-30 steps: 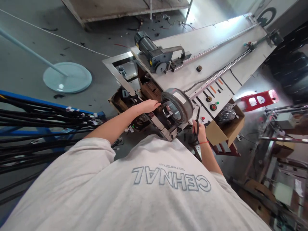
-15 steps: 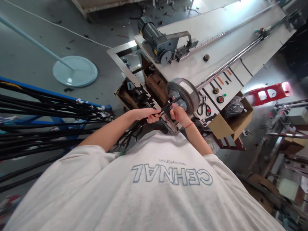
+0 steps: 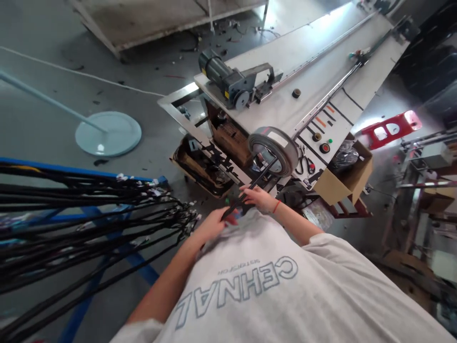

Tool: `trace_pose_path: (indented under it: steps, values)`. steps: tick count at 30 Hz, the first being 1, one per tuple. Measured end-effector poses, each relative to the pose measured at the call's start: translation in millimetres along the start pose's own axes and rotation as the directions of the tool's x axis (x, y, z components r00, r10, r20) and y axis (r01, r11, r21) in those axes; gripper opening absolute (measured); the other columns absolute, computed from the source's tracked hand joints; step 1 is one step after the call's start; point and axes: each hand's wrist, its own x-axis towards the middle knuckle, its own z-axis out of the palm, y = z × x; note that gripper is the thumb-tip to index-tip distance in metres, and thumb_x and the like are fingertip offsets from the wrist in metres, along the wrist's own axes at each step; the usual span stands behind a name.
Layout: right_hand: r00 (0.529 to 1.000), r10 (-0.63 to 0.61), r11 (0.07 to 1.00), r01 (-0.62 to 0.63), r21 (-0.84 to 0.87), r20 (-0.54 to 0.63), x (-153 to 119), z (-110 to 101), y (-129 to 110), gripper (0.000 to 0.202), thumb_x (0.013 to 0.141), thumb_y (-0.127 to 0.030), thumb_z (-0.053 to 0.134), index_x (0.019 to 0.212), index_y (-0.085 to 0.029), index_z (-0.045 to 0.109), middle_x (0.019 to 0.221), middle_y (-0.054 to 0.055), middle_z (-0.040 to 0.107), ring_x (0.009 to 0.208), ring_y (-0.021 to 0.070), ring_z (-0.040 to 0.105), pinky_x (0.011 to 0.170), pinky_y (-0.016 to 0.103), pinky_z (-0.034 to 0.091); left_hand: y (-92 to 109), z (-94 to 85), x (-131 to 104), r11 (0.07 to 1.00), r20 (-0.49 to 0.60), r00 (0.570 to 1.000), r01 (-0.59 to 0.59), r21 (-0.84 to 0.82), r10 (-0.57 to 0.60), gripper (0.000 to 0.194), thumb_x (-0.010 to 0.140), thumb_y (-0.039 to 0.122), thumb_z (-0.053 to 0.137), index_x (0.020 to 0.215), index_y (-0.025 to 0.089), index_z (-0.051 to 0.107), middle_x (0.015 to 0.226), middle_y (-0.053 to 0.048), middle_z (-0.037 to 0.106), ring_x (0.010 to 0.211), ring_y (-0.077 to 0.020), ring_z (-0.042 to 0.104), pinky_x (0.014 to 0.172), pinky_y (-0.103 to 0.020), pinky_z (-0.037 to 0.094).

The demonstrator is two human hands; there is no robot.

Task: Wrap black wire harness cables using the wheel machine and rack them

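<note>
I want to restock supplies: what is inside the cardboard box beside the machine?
In the cardboard box a crumpled dark plastic bag shows at the open top. The box walls and the bag itself hide whatever lies lower down.

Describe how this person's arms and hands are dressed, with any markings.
Both hands are bare, with no gloves: the left hand and the right hand. The forearms are bare too. A thin red band circles the right wrist. Short sleeves of a loose white T-shirt cover the upper arms. Its chest carries blue outlined block letters. No watch or rings can be made out.
</note>
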Motion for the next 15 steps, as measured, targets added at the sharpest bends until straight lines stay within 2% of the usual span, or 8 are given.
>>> trace_pose_path:
  steps: [3, 4, 6, 8, 10, 11, 13, 15]
  values:
    - [0.992, -0.118, 0.979, 0.122, 0.163, -0.037, 4.8, -20.6, -20.0, 0.031, 0.080, -0.049, 0.068, 0.088, -0.020, 0.062, 0.086, 0.003, 0.071, 0.085, 0.0155, 0.068, 0.073, 0.027, 0.056, -40.0, -10.7, -43.6, 0.992, 0.067, 0.992, 0.114, -0.063, -0.110, 0.051, 0.061, 0.022, 0.047, 0.108, 0.022, 0.064, 0.088, -0.003, 0.073, 0.089, -0.0242, 0.069, 0.078, -0.035, 0.055]
    - [0.993, -0.120, 0.982, 0.117, 0.151, 0.010, 5.3, -25.1, -26.0, 0.031, 0.081, -0.049, 0.068, 0.086, -0.019, 0.062, 0.088, 0.004, 0.071, 0.087, 0.0157, 0.068, 0.076, 0.027, 0.056, -53.7, -16.7, -54.4, 0.986, 0.059, 0.984, 0.167, -0.024, -0.166, 0.048, 0.060, 0.022, 0.048, 0.104, 0.022, 0.065, 0.088, -0.003, 0.074, 0.094, -0.0258, 0.068, 0.082, -0.036, 0.055]
    - [0.974, -0.039, 0.999, 0.037, 0.014, 0.222, 3.2, -25.8, -32.4, 0.034, 0.080, -0.050, 0.070, 0.085, -0.017, 0.065, 0.096, 0.007, 0.072, 0.089, 0.0163, 0.068, 0.077, 0.027, 0.055, -76.5, -32.0, -67.2, 0.942, -0.001, 0.951, 0.305, 0.137, -0.308, 0.035, 0.058, 0.023, 0.052, 0.089, 0.023, 0.067, 0.089, -0.004, 0.074, 0.101, -0.0302, 0.066, 0.091, -0.041, 0.052]
    - [0.888, 0.087, 0.975, 0.017, -0.221, 0.451, -1.9, -12.0, -28.5, 0.039, 0.080, -0.052, 0.070, 0.092, -0.016, 0.069, 0.104, 0.009, 0.071, 0.089, 0.0164, 0.068, 0.074, 0.025, 0.053, -84.5, -49.7, -64.0, 0.879, -0.046, 0.917, 0.393, 0.271, -0.396, 0.022, 0.057, 0.024, 0.059, 0.077, 0.022, 0.065, 0.090, -0.006, 0.074, 0.104, -0.0335, 0.065, 0.096, -0.043, 0.048]
    - [0.785, 0.140, 0.899, 0.154, -0.409, 0.603, -5.4, 16.4, -13.3, 0.036, 0.084, -0.050, 0.066, 0.097, -0.017, 0.072, 0.103, 0.007, 0.072, 0.086, 0.0151, 0.068, 0.074, 0.023, 0.052, -69.0, -63.8, -40.7, 0.916, -0.012, 0.942, 0.329, 0.229, -0.336, 0.024, 0.062, 0.031, 0.064, 0.084, 0.021, 0.066, 0.101, -0.008, 0.073, 0.106, -0.0316, 0.064, 0.098, -0.041, 0.047]
    - [0.741, 0.134, 0.851, 0.254, -0.460, 0.658, -4.8, 34.6, -1.5, 0.031, 0.085, -0.046, 0.065, 0.095, -0.017, 0.073, 0.099, 0.005, 0.072, 0.084, 0.0145, 0.067, 0.075, 0.022, 0.051, -51.6, -67.2, -21.4, 0.964, 0.020, 0.972, 0.230, 0.133, -0.235, 0.031, 0.068, 0.037, 0.063, 0.095, 0.021, 0.066, 0.111, -0.008, 0.070, 0.110, -0.0285, 0.063, 0.099, -0.037, 0.047]
    - [0.675, 0.105, 0.747, 0.431, -0.506, 0.730, 2.6, 73.4, 27.9, 0.018, 0.084, -0.036, 0.067, 0.086, -0.019, 0.073, 0.087, 0.001, 0.073, 0.082, 0.0140, 0.067, 0.079, 0.022, 0.050, -0.6, -64.6, 28.2, 0.993, 0.098, 0.993, 0.075, -0.090, -0.066, 0.044, 0.081, 0.048, 0.055, 0.117, 0.023, 0.058, 0.128, -0.009, 0.064, 0.114, -0.0230, 0.061, 0.096, -0.033, 0.049]
    - [0.680, 0.099, 0.648, 0.510, -0.566, 0.727, 16.8, 104.7, 58.6, 0.011, 0.079, -0.029, 0.070, 0.072, -0.021, 0.072, 0.073, -0.002, 0.070, 0.077, 0.0145, 0.067, 0.074, 0.022, 0.051, 60.1, -50.3, 81.7, 0.976, 0.274, 0.961, 0.037, -0.214, 0.024, 0.047, 0.088, 0.054, 0.048, 0.119, 0.019, 0.056, 0.123, -0.013, 0.065, 0.102, -0.0212, 0.065, 0.086, -0.033, 0.051]
